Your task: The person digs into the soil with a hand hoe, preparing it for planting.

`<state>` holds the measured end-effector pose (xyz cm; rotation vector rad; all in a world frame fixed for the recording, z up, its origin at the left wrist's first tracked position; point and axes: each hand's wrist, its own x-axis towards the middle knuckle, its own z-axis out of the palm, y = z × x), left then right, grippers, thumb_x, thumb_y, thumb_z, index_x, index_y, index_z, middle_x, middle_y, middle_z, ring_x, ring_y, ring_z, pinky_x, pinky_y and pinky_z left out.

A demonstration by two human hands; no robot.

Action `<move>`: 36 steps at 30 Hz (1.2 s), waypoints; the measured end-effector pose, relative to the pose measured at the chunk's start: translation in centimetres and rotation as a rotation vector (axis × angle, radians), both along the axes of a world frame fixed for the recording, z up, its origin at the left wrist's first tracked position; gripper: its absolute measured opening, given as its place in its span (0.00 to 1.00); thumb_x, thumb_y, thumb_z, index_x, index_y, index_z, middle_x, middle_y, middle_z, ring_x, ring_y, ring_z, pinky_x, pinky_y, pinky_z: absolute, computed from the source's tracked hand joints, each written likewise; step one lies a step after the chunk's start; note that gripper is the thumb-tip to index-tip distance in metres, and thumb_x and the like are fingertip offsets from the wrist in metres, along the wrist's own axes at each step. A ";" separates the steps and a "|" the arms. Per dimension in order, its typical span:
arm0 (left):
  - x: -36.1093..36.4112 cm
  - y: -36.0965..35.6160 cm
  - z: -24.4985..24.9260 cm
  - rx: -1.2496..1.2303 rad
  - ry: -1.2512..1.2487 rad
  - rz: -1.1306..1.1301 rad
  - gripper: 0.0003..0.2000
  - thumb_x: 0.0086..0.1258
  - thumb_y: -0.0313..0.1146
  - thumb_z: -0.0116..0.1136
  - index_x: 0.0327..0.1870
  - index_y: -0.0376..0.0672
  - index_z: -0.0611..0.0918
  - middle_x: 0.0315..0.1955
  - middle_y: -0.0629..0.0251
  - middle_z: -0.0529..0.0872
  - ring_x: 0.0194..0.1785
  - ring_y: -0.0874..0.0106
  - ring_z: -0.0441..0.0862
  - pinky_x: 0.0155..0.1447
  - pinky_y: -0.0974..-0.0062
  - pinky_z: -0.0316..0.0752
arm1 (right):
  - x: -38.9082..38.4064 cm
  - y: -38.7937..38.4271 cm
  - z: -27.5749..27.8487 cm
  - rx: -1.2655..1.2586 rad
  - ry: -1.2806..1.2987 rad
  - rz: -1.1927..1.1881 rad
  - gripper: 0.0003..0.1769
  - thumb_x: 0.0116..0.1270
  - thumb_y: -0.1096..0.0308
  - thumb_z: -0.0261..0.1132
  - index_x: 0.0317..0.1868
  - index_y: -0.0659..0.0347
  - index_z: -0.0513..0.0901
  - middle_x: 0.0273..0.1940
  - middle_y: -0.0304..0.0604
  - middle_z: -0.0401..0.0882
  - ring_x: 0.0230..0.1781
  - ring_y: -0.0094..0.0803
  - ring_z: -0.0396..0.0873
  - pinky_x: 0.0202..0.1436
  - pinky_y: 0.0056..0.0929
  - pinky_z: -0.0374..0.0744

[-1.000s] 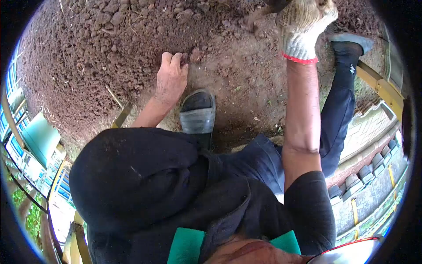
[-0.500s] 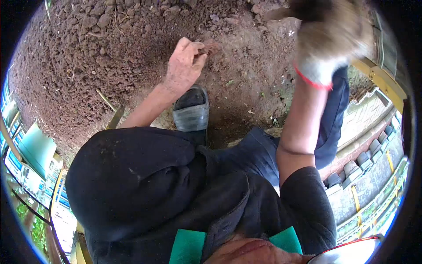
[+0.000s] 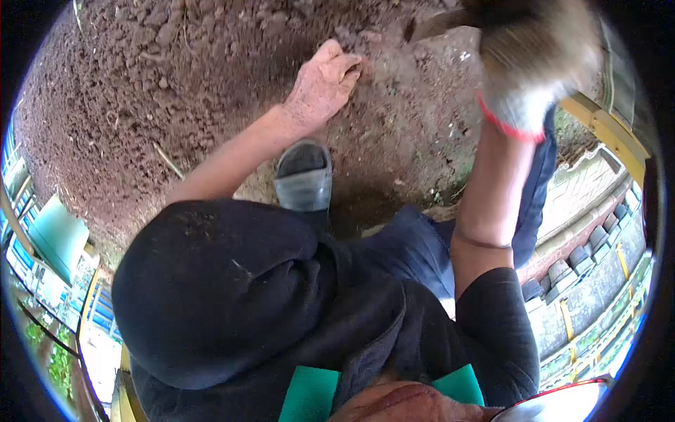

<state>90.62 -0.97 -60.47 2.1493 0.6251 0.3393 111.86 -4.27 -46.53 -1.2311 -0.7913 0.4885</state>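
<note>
My bare left hand [image 3: 325, 81] rests on the loose brown soil [image 3: 176, 77], fingers bent and held together with their tips pushed into the earth beside a small clod. Whether it holds anything is hidden. My right hand [image 3: 538, 67] wears a dirty white knit glove with a red cuff and is blurred by motion at the upper right. It is closed around the handle of a hand tool, whose metal blade [image 3: 430, 25] sticks out to the left above the soil, just right of my left fingertips.
My grey-toed black shoe [image 3: 304, 176] stands on the soil below the left hand. A yellow rail [image 3: 610, 133] and paving blocks [image 3: 587, 211] border the bed on the right. A teal panel [image 3: 60, 239] lies at far left.
My left hand has slid up and to the right across the soil, toward the tool blade. The gloved right hand stayed at the upper right, still in motion.
</note>
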 end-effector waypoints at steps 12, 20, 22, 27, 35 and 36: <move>-3.5 -0.7 -0.1 -0.021 0.037 0.070 0.14 0.60 0.28 0.69 0.48 0.37 0.86 0.34 0.60 0.79 0.35 0.67 0.80 0.41 0.72 0.78 | -3.2 -2.9 -0.5 -0.232 0.223 0.172 0.23 0.63 0.69 0.71 0.58 0.62 0.77 0.46 0.43 0.81 0.44 0.32 0.81 0.45 0.28 0.86; -8.4 5.8 5.5 0.316 -0.080 0.427 0.06 0.61 0.25 0.68 0.38 0.44 0.89 0.34 0.68 0.85 0.35 0.75 0.79 0.39 0.77 0.78 | -6.8 -0.8 -1.1 0.036 0.096 -0.338 0.12 0.68 0.66 0.66 0.47 0.64 0.83 0.36 0.42 0.84 0.38 0.33 0.84 0.43 0.31 0.87; -10.2 9.0 6.0 0.374 -0.093 0.587 0.05 0.60 0.28 0.71 0.37 0.45 0.89 0.33 0.70 0.84 0.37 0.76 0.79 0.41 0.77 0.77 | -4.4 -1.5 -0.9 0.010 -0.103 -0.124 0.14 0.67 0.64 0.66 0.47 0.64 0.84 0.36 0.43 0.83 0.38 0.34 0.84 0.44 0.34 0.86; -14.7 16.1 5.6 0.560 0.195 0.859 0.06 0.62 0.34 0.72 0.39 0.50 0.91 0.36 0.69 0.80 0.40 0.74 0.77 0.47 0.74 0.77 | -0.5 -3.5 -5.4 -0.158 -0.461 -0.288 0.23 0.72 0.56 0.62 0.56 0.66 0.82 0.50 0.48 0.85 0.49 0.35 0.84 0.56 0.36 0.84; -16.9 20.1 3.7 0.591 0.499 0.785 0.17 0.64 0.45 0.69 0.52 0.50 0.88 0.43 0.56 0.80 0.52 0.60 0.79 0.60 0.63 0.73 | 1.9 -0.9 -5.1 0.102 -0.272 -0.240 0.19 0.67 0.59 0.66 0.51 0.64 0.80 0.42 0.46 0.83 0.41 0.35 0.83 0.49 0.39 0.84; -16.3 19.8 4.4 0.554 0.503 0.778 0.17 0.65 0.44 0.68 0.52 0.49 0.88 0.45 0.56 0.79 0.53 0.60 0.78 0.61 0.63 0.73 | 1.6 0.7 -6.3 0.046 -0.355 -0.250 0.17 0.66 0.60 0.67 0.49 0.63 0.82 0.39 0.45 0.84 0.39 0.34 0.83 0.47 0.39 0.84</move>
